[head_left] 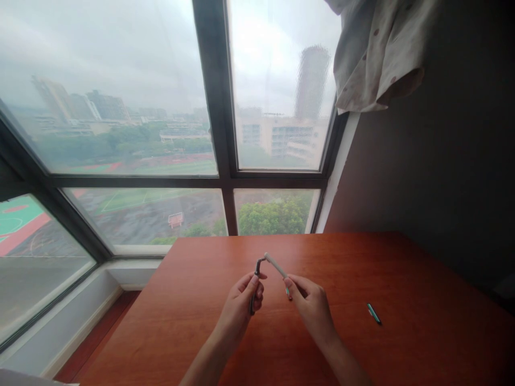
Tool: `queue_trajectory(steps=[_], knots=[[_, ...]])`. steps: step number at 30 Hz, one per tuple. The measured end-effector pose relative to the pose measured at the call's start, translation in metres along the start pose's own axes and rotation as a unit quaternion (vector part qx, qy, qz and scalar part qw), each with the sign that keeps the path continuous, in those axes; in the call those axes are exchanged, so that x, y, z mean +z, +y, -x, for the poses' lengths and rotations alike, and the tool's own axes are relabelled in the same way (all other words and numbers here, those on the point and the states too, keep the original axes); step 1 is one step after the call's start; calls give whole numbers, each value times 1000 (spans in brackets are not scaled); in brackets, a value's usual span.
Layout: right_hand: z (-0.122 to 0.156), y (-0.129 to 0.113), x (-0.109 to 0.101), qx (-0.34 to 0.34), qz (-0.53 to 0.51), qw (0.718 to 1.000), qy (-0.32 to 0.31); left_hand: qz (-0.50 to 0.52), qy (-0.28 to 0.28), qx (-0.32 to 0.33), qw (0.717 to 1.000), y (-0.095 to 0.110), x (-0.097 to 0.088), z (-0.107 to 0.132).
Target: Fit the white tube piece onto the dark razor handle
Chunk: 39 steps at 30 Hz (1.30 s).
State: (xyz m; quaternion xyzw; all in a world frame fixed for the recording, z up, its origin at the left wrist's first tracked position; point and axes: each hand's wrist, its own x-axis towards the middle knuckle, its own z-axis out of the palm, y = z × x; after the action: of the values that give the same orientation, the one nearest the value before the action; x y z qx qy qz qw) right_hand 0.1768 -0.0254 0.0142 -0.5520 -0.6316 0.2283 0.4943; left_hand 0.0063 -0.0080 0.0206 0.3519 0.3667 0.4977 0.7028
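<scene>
My left hand (244, 301) is closed around a dark, slender tool (258, 266) with a bent upper end, its lower end showing below the fingers. Between thumb and fingers, my right hand (309, 300) pinches a thin pale stick (276, 264) that slants up to the left. Its upper end meets or nearly meets the tool's bent tip; I cannot tell whether they touch. A small teal and orange end (288, 293) shows under the right fingers. On the table to the right lies a small teal pen cap or similar piece (374, 313) with a clip.
Both hands are above a reddish-brown wooden table (193, 321). Behind it stand large windows with dark frames (227, 182). Spotted pale cloth (374, 59) hangs at the upper right, beside a dark wall (434, 161). A low white ledge (88, 305) runs along the left.
</scene>
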Motion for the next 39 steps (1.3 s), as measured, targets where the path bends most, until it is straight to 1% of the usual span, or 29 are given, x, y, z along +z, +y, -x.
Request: queue_trajectory(steps=[4, 10, 18, 24, 31, 34, 39], knots=[[0, -1, 0, 3, -2, 1000, 9, 4, 13, 2, 1000, 1, 1, 1], [0, 0, 0, -8, 10, 1000, -8, 2, -1, 4, 1000, 0, 1, 0], [-1, -1, -1, -19, 27, 999, 11, -1, 8, 9, 1000, -1, 0, 0], [-1, 1, -1, -1, 9, 1000, 15, -1, 13, 6, 1000, 0, 1, 0], [-1, -1, -1, -22, 11, 1000, 4, -5, 16, 5, 1000, 2, 3, 1], [-1, -1, -2, -20, 17, 1000, 10, -5, 14, 5, 1000, 2, 3, 1], [0, 0, -1, -14, 11, 1000, -2, -6, 11, 9, 1000, 1, 2, 1]])
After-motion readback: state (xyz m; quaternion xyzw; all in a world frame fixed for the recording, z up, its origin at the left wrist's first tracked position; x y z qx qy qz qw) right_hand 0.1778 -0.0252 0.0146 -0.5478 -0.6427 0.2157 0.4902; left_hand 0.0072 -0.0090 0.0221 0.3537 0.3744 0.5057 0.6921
